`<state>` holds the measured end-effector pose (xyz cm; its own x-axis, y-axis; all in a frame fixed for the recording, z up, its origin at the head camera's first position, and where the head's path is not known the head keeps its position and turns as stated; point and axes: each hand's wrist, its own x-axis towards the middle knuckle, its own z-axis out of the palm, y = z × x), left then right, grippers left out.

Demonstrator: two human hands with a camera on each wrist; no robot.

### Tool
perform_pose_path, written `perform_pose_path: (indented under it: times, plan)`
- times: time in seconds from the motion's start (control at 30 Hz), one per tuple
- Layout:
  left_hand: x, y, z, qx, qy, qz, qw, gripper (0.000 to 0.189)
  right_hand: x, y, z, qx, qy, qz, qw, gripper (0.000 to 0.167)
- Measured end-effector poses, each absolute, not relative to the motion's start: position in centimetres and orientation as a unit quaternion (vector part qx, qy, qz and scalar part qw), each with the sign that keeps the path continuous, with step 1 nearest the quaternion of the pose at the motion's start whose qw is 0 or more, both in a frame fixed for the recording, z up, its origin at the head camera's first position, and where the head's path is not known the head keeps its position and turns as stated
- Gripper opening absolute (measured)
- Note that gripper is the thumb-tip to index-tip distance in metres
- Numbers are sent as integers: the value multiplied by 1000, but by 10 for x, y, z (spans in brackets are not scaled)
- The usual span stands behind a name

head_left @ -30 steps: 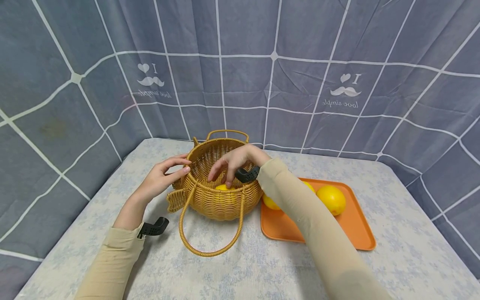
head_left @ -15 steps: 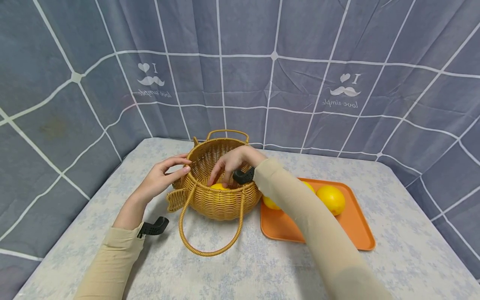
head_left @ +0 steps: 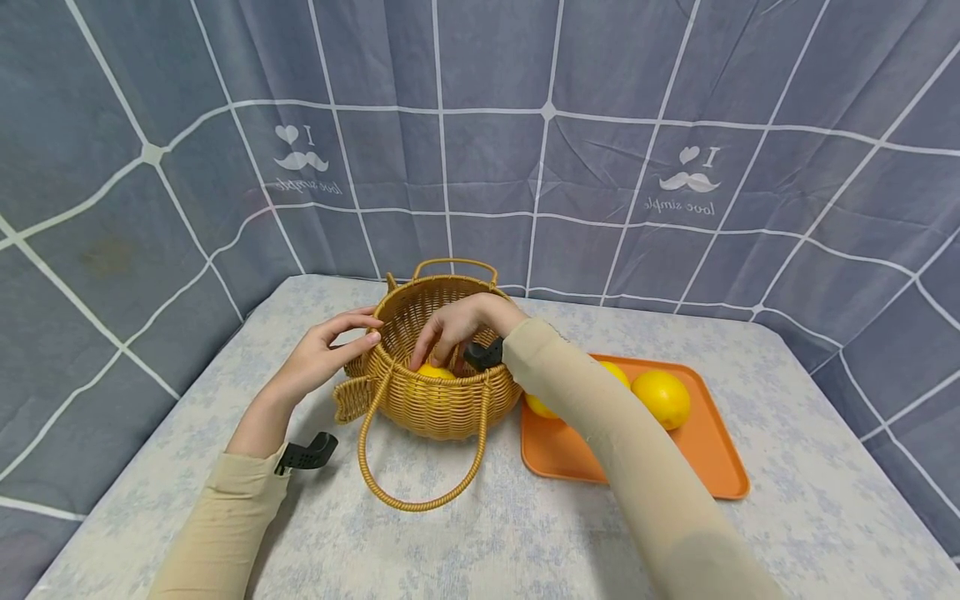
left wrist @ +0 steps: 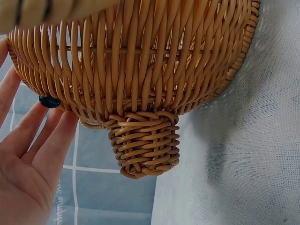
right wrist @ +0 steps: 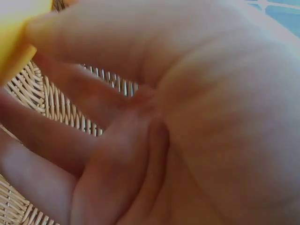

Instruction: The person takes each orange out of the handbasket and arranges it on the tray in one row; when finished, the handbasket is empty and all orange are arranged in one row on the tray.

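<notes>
A round wicker basket (head_left: pixel 442 412) stands on the table, its near handle hanging down in front. My left hand (head_left: pixel 318 358) touches the basket's left rim, the fingers fairly straight; in the left wrist view, fingers (left wrist: pixel 54 145) lie against the outer weave beside a black bead (left wrist: pixel 48 101). My right hand (head_left: pixel 457 325) reaches into the basket and grips a yellow lemon (head_left: pixel 435 372), whose lower part the front wall hides. In the right wrist view, the thumb (right wrist: pixel 84 35) presses on the lemon (right wrist: pixel 18 33).
Right of the basket, an orange tray (head_left: pixel 712 450) carries a lemon (head_left: pixel 662 400) and more yellow fruit (head_left: pixel 542 406) partly behind my right sleeve (head_left: pixel 600 425). A grey gridded curtain (head_left: pixel 480 167) hangs behind the table (head_left: pixel 510 550).
My right hand has shifted slightly left inside the basket, its fingers closing round the lemon, which has moved a little left and up. The left hand has stayed at the rim.
</notes>
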<state>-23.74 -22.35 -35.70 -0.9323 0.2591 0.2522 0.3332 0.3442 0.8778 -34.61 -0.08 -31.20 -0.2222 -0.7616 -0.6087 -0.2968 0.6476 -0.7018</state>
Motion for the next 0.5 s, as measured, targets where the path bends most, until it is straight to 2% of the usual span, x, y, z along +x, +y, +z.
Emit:
perform_pose_path:
  times: [0.2,0.5]
  plan:
    - [-238,-223,-358,-181,-817,-547,33,36,-347,0,-314,-344,746,-237,518,37]
    - [-238,-224,-358,-179,-820,-543,29,35,-348,2,-316,-390,741,-195,511,52]
